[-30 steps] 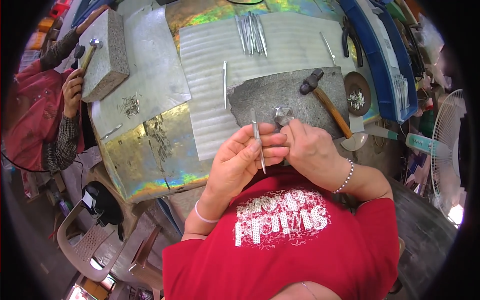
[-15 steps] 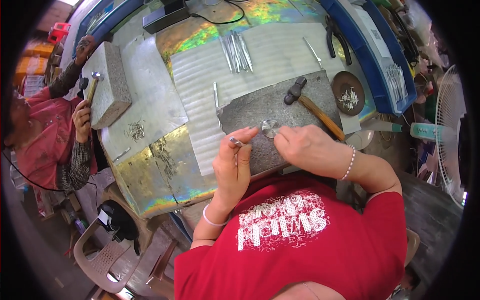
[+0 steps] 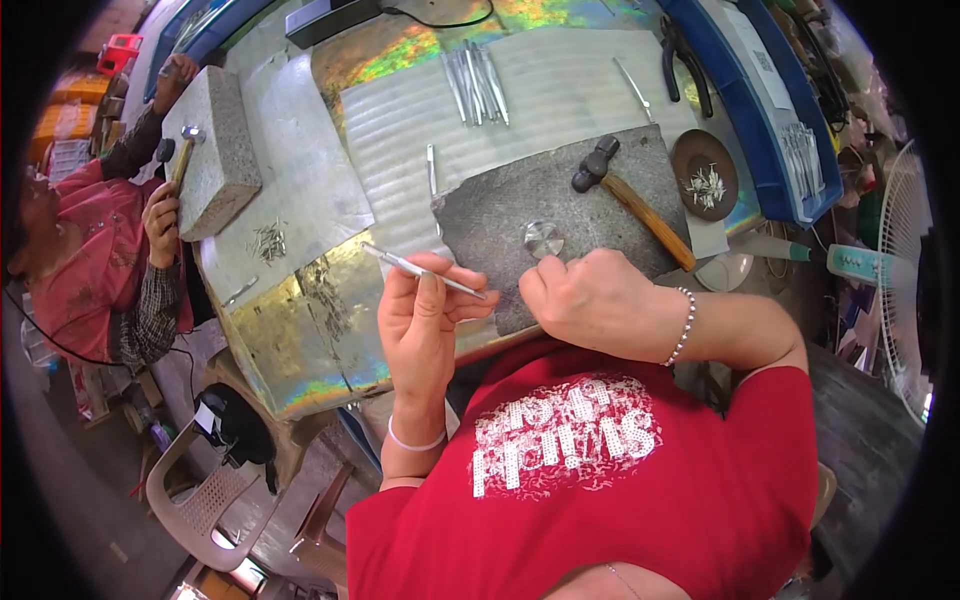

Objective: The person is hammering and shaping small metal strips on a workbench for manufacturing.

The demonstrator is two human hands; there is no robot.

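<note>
My left hand [image 3: 425, 320] grips a thin metal rod [image 3: 420, 268] that lies nearly level, pointing left over the bench edge. My right hand [image 3: 585, 300] rests as a closed fist on the near edge of a grey stone slab [image 3: 500, 215]; what it holds, if anything, is hidden. A small round metal disc [image 3: 544, 239] sits on the slab just above my right knuckles. A wooden-handled hammer [image 3: 630, 198] lies on the slab to the right of the disc.
Several metal rods [image 3: 476, 83] lie on a corrugated sheet [image 3: 560, 90] at the back. A round dish of small metal bits [image 3: 706, 178] and a blue tray [image 3: 760, 90] stand right. At left, a person's hand [image 3: 160, 222] holds a hammer by a stone block [image 3: 213, 150].
My hands have moved apart. The left hand swung the rod from upright to nearly level, out to the left. The right hand dropped to the slab's near edge, uncovering the disc.
</note>
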